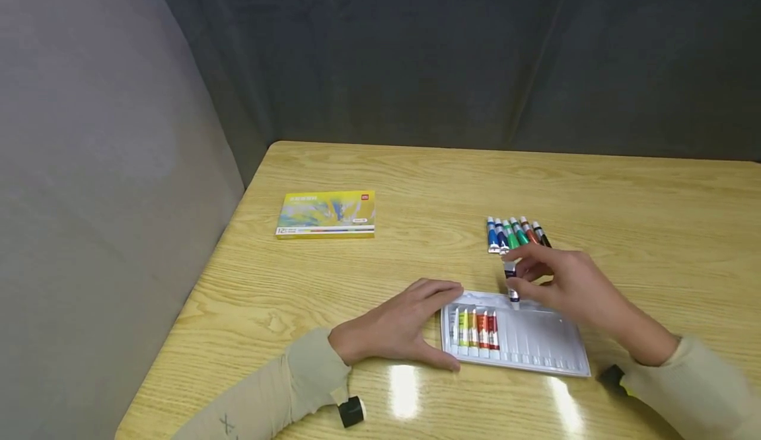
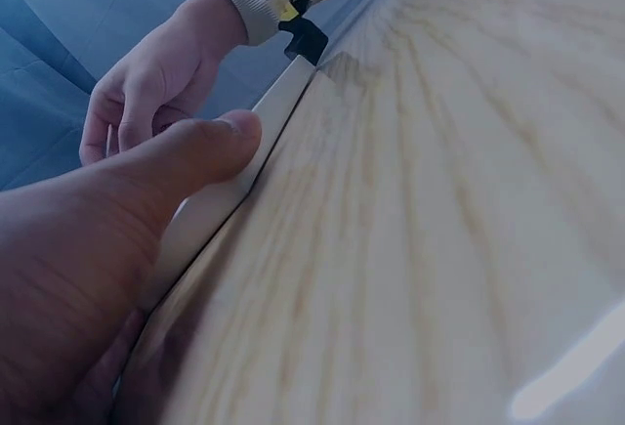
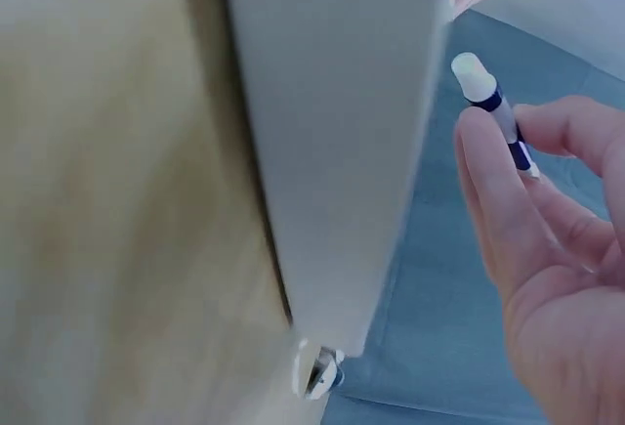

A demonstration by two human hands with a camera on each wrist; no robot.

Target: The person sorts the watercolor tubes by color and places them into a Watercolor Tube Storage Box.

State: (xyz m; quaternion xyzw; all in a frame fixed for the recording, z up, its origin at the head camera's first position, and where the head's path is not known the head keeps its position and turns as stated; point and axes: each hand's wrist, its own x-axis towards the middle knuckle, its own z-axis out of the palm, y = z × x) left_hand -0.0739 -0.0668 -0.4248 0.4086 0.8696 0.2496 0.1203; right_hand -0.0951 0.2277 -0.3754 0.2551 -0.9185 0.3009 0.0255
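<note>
My right hand (image 1: 573, 285) pinches a small paint tube (image 3: 503, 122) between thumb and fingers, over the tray's back edge. The tube is silver with dark blue bands and a white cap; in the head view its cap points down toward the tray. A white plastic tray (image 1: 538, 337) with narrow slots lies on the table. White, yellow, orange and red paint tubes (image 1: 473, 329) lie side by side in its left slots. My left hand (image 1: 410, 324) holds the tray's left end, fingers at the back corner and thumb (image 2: 220, 147) along the front side.
Behind the tray, several paint tubes (image 1: 514, 233) in blue, green, brown and black lie in a row. A yellow paint box (image 1: 326, 214) lies at the back left of the wooden table (image 1: 238, 321). A dark curtain (image 1: 416, 57) hangs behind.
</note>
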